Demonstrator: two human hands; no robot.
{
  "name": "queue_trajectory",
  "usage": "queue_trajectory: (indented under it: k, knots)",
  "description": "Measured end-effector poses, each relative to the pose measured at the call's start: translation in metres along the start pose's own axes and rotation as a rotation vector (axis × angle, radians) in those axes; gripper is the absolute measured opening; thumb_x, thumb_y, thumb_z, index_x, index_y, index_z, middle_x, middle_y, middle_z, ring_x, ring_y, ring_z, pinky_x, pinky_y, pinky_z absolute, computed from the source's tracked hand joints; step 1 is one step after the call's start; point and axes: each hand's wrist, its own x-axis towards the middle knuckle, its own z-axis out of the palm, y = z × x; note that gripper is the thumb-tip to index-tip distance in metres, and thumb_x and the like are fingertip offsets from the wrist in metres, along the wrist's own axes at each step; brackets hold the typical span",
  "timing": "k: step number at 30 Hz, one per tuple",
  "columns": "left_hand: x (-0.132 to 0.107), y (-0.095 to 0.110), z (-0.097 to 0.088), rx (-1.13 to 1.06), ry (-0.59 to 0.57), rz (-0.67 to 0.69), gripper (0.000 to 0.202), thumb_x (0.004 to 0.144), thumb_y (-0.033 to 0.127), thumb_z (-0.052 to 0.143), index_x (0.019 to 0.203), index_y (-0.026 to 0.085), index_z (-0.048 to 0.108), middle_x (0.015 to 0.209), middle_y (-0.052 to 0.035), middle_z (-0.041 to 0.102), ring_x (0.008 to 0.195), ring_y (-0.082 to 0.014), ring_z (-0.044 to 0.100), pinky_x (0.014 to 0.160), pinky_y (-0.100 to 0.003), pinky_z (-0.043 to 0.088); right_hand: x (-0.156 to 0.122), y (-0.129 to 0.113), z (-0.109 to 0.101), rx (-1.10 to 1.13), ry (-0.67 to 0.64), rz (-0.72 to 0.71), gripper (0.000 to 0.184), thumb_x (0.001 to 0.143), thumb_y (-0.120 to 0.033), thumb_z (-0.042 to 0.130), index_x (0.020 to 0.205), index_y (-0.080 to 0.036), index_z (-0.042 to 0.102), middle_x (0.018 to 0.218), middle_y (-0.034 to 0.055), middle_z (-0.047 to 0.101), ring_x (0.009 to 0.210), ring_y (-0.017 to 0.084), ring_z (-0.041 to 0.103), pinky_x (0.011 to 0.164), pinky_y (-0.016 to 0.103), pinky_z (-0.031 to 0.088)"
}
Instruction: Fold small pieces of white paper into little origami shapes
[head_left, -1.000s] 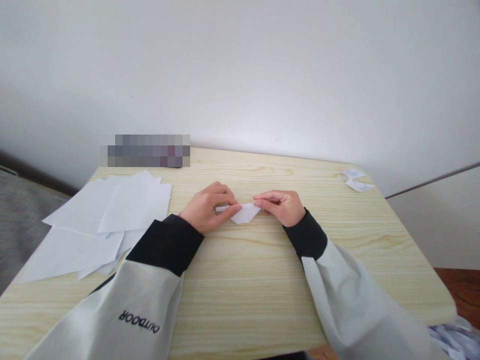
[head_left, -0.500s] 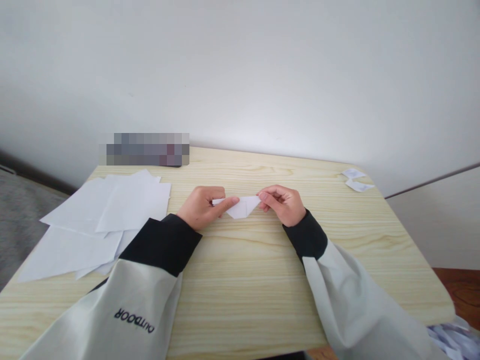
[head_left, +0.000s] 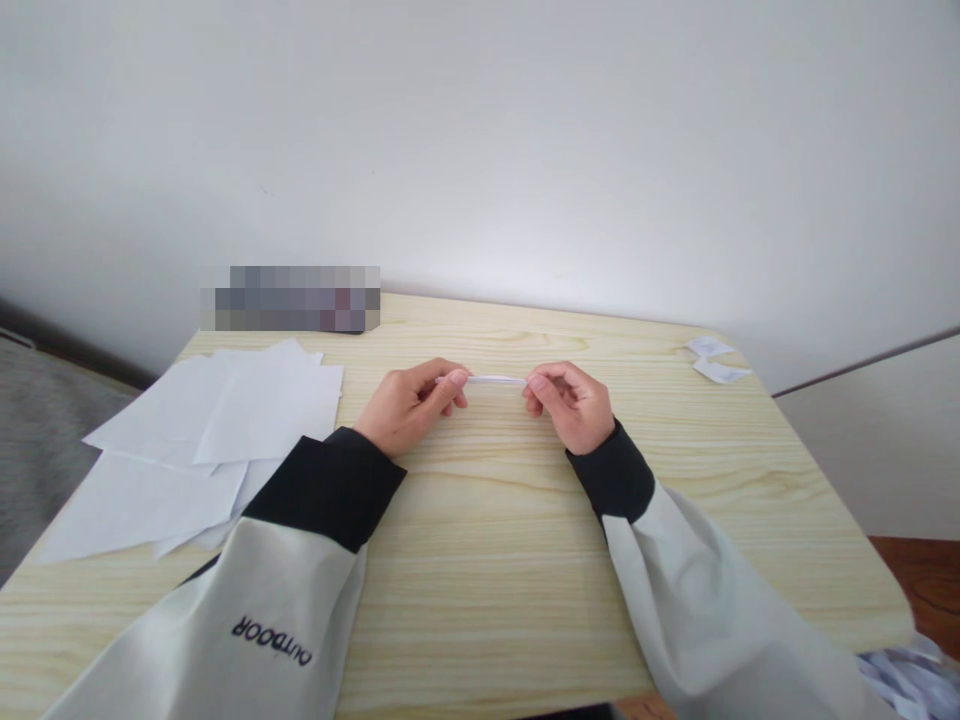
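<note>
Between my two hands a folded piece of white paper [head_left: 496, 380] is turned edge-on, so only a thin pale strip of it shows above the table. My left hand [head_left: 411, 403] pinches its left end, thumb on the near side and fingers curled behind. At the other end, the thumb and fingertips of my right hand [head_left: 571, 405] grip the paper's corner. Its folds are hidden at this angle.
Several loose white sheets [head_left: 262, 400] overlap on the left of the wooden table [head_left: 480, 580]. A pixelated object [head_left: 292, 300] stands at the back left. Two small folded papers [head_left: 720, 371] lie at the far right corner. Crumpled pale material [head_left: 911, 680] shows at lower right.
Half a second ago the folded paper showed its flat face with a pointed lower edge. Now it is tipped edge-on and held slightly higher. Both hands keep hold of it.
</note>
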Motion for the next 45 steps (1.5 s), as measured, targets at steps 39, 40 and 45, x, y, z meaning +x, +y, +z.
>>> queue_trajectory:
  k: [39, 40, 45]
  knots:
    - [0.0, -0.006, 0.006, 0.633, 0.243, 0.668, 0.013, 0.087, 0.024, 0.055, 0.082, 0.022, 0.067, 0.077, -0.0013, 0.068, 0.07, -0.0127, 0.058, 0.065, -0.028, 0.039, -0.009, -0.014, 0.015, -0.432, -0.173, -0.24, 0.012, 0.088, -0.029, 0.052, 0.091, -0.021, 0.061, 0.085, 0.0024, 0.073, 0.067, 0.013, 0.069, 0.062, 0.022, 0.055]
    - [0.0, -0.006, 0.006, 0.632, 0.237, 0.672, 0.014, 0.088, 0.024, 0.055, 0.083, 0.022, 0.067, 0.077, -0.0014, 0.068, 0.069, -0.0126, 0.058, 0.065, -0.027, 0.04, -0.009, -0.014, 0.015, -0.43, -0.18, -0.237, 0.012, 0.088, -0.029, 0.051, 0.091, -0.021, 0.06, 0.084, 0.0024, 0.073, 0.068, 0.013, 0.069, 0.063, 0.022, 0.055]
    - [-0.001, -0.005, 0.007, 0.622, 0.236, 0.684, 0.012, 0.086, 0.023, 0.056, 0.084, 0.021, 0.067, 0.077, -0.0018, 0.067, 0.068, -0.0128, 0.057, 0.063, -0.027, 0.04, -0.009, -0.017, 0.015, -0.393, -0.187, -0.237, 0.014, 0.091, -0.025, 0.046, 0.095, -0.021, 0.059, 0.077, 0.0009, 0.072, 0.064, 0.011, 0.069, 0.06, 0.02, 0.055]
